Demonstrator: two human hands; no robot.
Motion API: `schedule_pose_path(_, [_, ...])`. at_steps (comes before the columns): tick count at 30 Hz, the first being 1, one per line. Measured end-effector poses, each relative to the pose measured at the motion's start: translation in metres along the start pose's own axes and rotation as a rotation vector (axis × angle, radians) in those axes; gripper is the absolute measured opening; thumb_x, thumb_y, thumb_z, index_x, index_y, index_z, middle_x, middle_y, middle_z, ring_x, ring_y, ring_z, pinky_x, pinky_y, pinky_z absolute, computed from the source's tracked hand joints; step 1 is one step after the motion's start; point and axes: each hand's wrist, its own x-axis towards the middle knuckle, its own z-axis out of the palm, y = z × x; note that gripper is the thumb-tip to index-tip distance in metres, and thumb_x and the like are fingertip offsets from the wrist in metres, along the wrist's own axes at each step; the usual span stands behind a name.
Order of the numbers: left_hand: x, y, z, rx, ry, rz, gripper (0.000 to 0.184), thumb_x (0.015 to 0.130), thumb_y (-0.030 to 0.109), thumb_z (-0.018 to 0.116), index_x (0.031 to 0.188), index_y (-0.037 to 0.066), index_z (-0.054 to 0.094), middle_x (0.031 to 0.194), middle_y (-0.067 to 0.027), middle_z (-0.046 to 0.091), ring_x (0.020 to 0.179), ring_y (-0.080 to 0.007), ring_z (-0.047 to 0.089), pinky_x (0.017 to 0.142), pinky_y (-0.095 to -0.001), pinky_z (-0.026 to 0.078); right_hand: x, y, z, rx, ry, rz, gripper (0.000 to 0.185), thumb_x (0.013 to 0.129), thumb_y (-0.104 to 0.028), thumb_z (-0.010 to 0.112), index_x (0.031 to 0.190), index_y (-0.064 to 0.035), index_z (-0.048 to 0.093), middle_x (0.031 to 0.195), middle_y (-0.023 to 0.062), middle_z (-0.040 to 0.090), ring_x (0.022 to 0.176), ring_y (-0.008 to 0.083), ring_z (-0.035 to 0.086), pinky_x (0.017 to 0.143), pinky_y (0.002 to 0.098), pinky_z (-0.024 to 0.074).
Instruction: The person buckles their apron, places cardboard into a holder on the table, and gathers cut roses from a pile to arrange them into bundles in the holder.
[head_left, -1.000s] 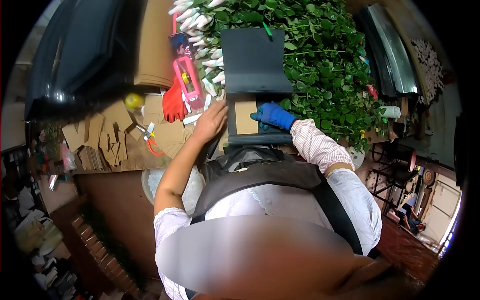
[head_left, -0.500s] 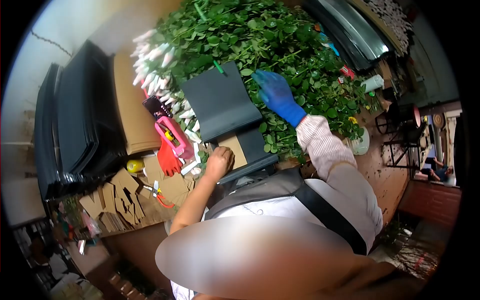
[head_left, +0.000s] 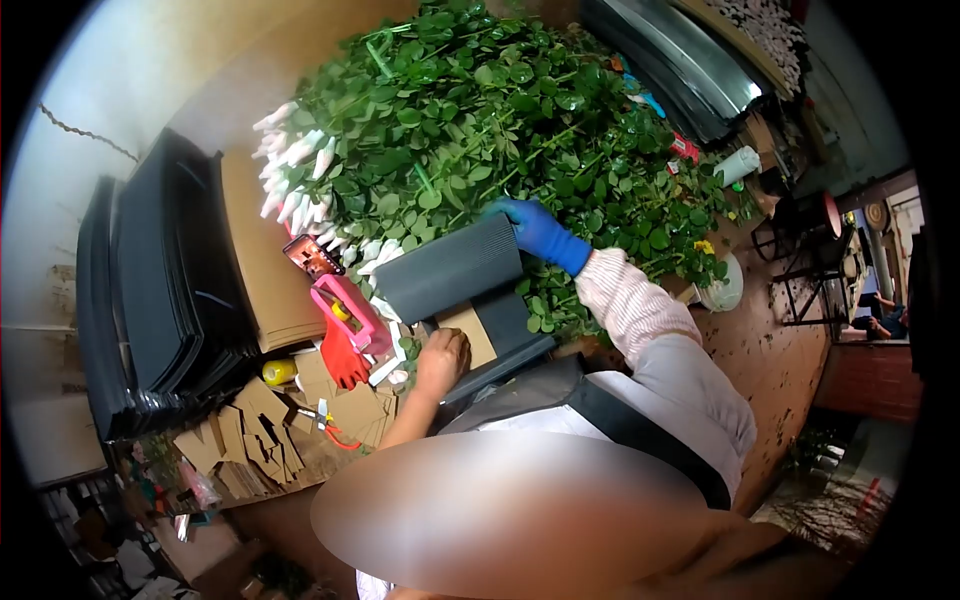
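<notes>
My left hand (head_left: 442,362), bare, presses with curled fingers on a piece of brown cardboard (head_left: 475,335) lying on a dark corrugated sheet. The sheet's upper flap (head_left: 450,265) is bent over towards me. My right hand (head_left: 545,237), in a blue glove, grips the flap's upper right corner; its fingertips are partly hidden. Beyond the flap lies a large heap of leafy green rose stems (head_left: 520,110). White-wrapped flower heads (head_left: 300,165) poke out at the heap's left side.
Left of my hands are a phone (head_left: 313,257), a pink tape dispenser (head_left: 350,315), a red glove (head_left: 343,358) and orange-handled cutters (head_left: 330,425). Cut cardboard pieces (head_left: 255,430) lie near the table edge. Stacked black sheets (head_left: 165,270) stand at far left. Another person (head_left: 885,320) is far right.
My right hand has come down and closer, bending the flap over towards me. My left hand stays on the cardboard. The view has shifted slightly.
</notes>
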Motion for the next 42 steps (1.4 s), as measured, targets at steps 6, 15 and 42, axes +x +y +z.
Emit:
schedule_pose_path(6, [0.001, 0.001, 0.004, -0.018, 0.033, -0.024, 0.018, 0.08, 0.01, 0.072, 0.094, 0.0, 0.068, 0.096, -0.0128, 0.064, 0.09, -0.0322, 0.063, 0.079, -0.0411, 0.053, -0.001, 0.02, -0.029, -0.651, 0.2, 0.036, 0.024, 0.091, -0.015, 0.064, 0.115, -0.018, 0.068, 0.109, 0.0069, 0.071, 0.097, 0.0314, 0.068, 0.085, 0.0419, 0.0556])
schedule_pose_path(15, [-0.005, 0.001, 0.003, -0.074, 0.044, -0.047, 0.02, 0.08, 0.01, 0.071, 0.098, 0.001, 0.067, 0.101, -0.0127, 0.063, 0.096, -0.0324, 0.063, 0.083, -0.0392, 0.053, 0.077, 0.021, -0.031, -1.153, -0.133, 0.04, 0.032, 0.089, -0.025, 0.062, 0.119, -0.0164, 0.064, 0.138, 0.0047, 0.056, 0.129, 0.0271, 0.05, 0.111, 0.0476, 0.0354])
schedule_pose_path(42, [-0.01, -0.006, -0.005, -0.273, -0.175, -0.083, 0.029, 0.077, 0.024, 0.082, 0.101, 0.009, 0.076, 0.124, -0.0195, 0.057, 0.114, -0.0371, 0.054, 0.096, -0.0448, 0.044, -0.015, 0.069, -0.055, -1.491, 0.118, -0.148, 0.024, 0.09, -0.021, 0.058, 0.112, -0.0186, 0.068, 0.113, 0.0084, 0.069, 0.103, 0.0305, 0.067, 0.09, 0.045, 0.0512])
